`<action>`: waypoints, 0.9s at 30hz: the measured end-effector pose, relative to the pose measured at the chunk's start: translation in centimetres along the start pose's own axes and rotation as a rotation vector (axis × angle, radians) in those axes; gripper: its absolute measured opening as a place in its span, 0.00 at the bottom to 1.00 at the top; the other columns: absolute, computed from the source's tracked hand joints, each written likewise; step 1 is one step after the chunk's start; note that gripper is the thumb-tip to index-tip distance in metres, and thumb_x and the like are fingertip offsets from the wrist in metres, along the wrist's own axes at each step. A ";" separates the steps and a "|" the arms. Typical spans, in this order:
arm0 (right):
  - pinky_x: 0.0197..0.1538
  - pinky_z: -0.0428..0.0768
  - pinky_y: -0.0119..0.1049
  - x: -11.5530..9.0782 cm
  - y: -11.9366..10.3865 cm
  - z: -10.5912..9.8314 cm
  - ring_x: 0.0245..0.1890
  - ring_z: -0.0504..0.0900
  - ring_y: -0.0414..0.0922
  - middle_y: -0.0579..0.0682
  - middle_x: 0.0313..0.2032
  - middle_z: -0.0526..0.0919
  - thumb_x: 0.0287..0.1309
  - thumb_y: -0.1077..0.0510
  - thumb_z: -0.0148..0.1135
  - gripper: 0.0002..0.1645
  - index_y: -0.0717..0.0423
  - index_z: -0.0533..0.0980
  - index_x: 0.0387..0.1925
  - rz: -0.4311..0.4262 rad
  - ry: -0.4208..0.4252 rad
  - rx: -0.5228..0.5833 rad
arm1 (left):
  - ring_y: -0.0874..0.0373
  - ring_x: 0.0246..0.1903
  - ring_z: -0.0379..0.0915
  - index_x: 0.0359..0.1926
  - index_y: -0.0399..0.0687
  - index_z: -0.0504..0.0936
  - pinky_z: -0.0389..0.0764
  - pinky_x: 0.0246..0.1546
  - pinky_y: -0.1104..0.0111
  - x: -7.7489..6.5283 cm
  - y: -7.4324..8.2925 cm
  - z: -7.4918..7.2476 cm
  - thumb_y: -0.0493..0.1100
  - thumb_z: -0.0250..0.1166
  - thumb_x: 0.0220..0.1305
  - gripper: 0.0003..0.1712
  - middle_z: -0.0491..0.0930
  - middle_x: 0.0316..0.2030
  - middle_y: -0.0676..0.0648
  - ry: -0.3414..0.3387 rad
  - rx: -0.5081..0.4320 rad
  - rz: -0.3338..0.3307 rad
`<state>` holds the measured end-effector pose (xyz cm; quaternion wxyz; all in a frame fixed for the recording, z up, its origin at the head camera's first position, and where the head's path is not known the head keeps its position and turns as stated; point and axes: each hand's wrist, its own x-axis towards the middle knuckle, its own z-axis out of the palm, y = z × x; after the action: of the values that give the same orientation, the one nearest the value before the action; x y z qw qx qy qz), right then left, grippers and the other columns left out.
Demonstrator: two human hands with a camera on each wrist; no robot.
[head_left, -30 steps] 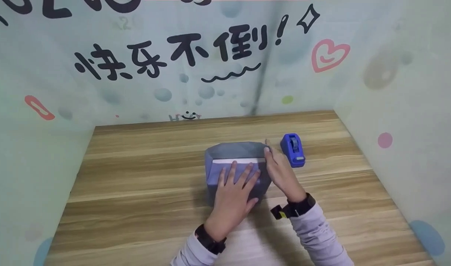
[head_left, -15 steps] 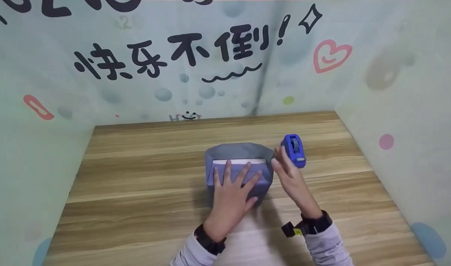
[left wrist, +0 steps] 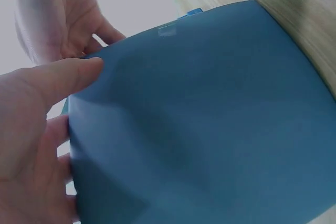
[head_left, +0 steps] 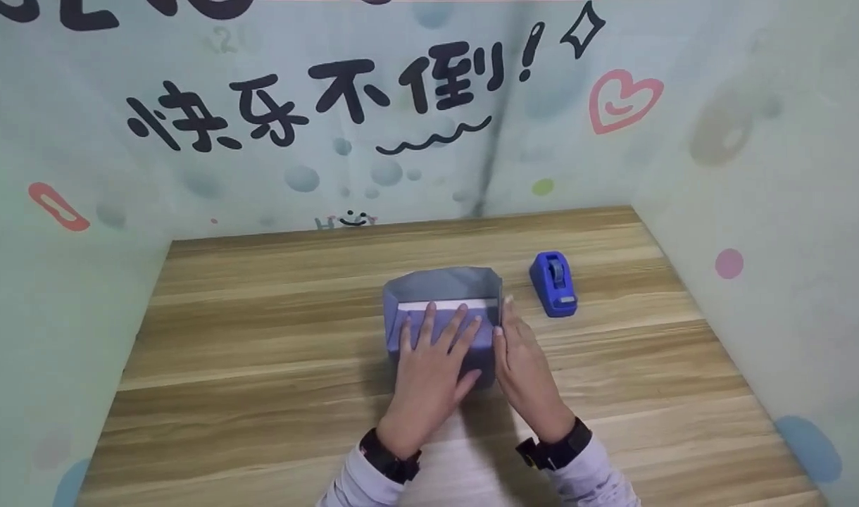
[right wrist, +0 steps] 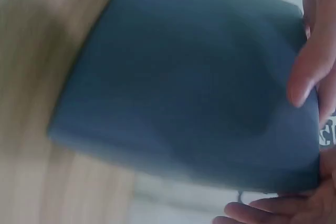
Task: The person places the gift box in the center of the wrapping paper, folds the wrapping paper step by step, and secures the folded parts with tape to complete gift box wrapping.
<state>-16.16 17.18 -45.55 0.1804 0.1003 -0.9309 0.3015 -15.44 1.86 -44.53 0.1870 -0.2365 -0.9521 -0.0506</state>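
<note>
A block-shaped parcel in blue-grey wrapping paper (head_left: pixel 479 359) stands upright in the head view, its upper end unclosed. Paper walls (head_left: pixel 443 282) rise behind and at the sides, and a white strip (head_left: pixel 443 304) shows inside. My left hand (head_left: pixel 433 373) lies spread over the folded-down front flap, fingers straight, thumb on the near face. My right hand (head_left: pixel 528 370) touches the parcel's right side with straight fingers. In the left wrist view, a small piece of clear tape (left wrist: pixel 167 30) sits by the parcel's edge, and the left thumb (left wrist: pixel 73 77) overlaps the near face.
A blue tape dispenser (head_left: pixel 553 284) stands behind and right of the parcel. The wooden table (head_left: pixel 260 366) is bounded by a printed backdrop (head_left: pixel 317 162) at the back and pale panels at both sides.
My right hand moved off the upper right corner to the right, then came back lower against the side. The right paper wall, bulging outward earlier, now stands straighter. My left hand stays on the flap.
</note>
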 end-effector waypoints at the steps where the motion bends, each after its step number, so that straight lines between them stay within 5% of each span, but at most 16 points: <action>1: 0.63 0.66 0.52 0.0 -0.1 0.0 0.62 0.65 0.61 0.69 0.65 0.61 0.68 0.60 0.45 0.29 0.71 0.57 0.65 -0.030 0.004 -0.042 | 0.40 0.66 0.55 0.68 0.58 0.61 0.59 0.62 0.42 0.0 -0.1 0.0 0.65 0.60 0.55 0.41 0.58 0.69 0.52 0.019 0.002 0.006; 5: 0.60 0.69 0.54 0.3 -0.4 -0.1 0.60 0.67 0.64 0.73 0.63 0.60 0.64 0.60 0.51 0.30 0.71 0.60 0.64 -0.120 -0.004 -0.123 | 0.35 0.64 0.56 0.68 0.55 0.59 0.63 0.57 0.39 -0.1 -0.2 0.2 0.65 0.64 0.50 0.47 0.54 0.71 0.53 0.089 0.039 0.064; 9: 0.60 0.67 0.59 0.6 -0.4 -0.7 0.60 0.64 0.69 0.76 0.65 0.54 0.65 0.59 0.50 0.32 0.69 0.56 0.66 -0.113 -0.122 -0.078 | 0.30 0.62 0.58 0.70 0.62 0.55 0.65 0.53 0.37 -0.1 -0.2 0.3 0.67 0.65 0.48 0.50 0.52 0.71 0.60 0.097 0.129 0.123; 12: 0.63 0.60 0.62 1.1 0.1 -1.8 0.65 0.55 0.70 0.74 0.67 0.46 0.65 0.57 0.51 0.34 0.66 0.54 0.68 -0.066 -0.284 0.093 | 0.32 0.62 0.59 0.71 0.65 0.52 0.66 0.54 0.38 0.0 -0.2 0.4 0.68 0.62 0.50 0.49 0.53 0.70 0.63 0.064 0.173 0.121; 15: 0.67 0.55 0.59 1.7 1.4 -2.9 0.69 0.49 0.64 0.67 0.70 0.46 0.65 0.59 0.51 0.34 0.63 0.53 0.68 0.054 -0.408 0.391 | 0.35 0.63 0.59 0.71 0.65 0.54 0.64 0.56 0.39 0.1 -0.1 0.3 0.69 0.59 0.53 0.46 0.56 0.69 0.63 0.026 0.185 0.102; 20: 0.64 0.67 0.43 3.5 3.9 -2.9 0.65 0.62 0.55 0.61 0.68 0.59 0.64 0.59 0.54 0.37 0.60 0.52 0.70 0.256 -0.400 0.742 | 0.36 0.63 0.60 0.68 0.65 0.59 0.64 0.56 0.40 0.6 0.0 -0.1 0.68 0.58 0.55 0.42 0.61 0.67 0.61 -0.019 0.160 0.077; 27: 0.56 0.72 0.37 6.0 5.6 -1.9 0.47 0.78 0.43 0.51 0.46 0.82 0.56 0.54 0.63 0.24 0.63 0.75 0.52 0.320 -0.391 0.765 | 0.40 0.63 0.61 0.67 0.64 0.61 0.66 0.56 0.42 1.2 0.2 -0.1 0.68 0.59 0.55 0.40 0.62 0.67 0.56 -0.084 0.136 0.007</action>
<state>-22.72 22.30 -44.65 -0.0978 0.0695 -0.7729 0.6230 -16.26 2.56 -43.95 0.1626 -0.2286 -0.9595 0.0249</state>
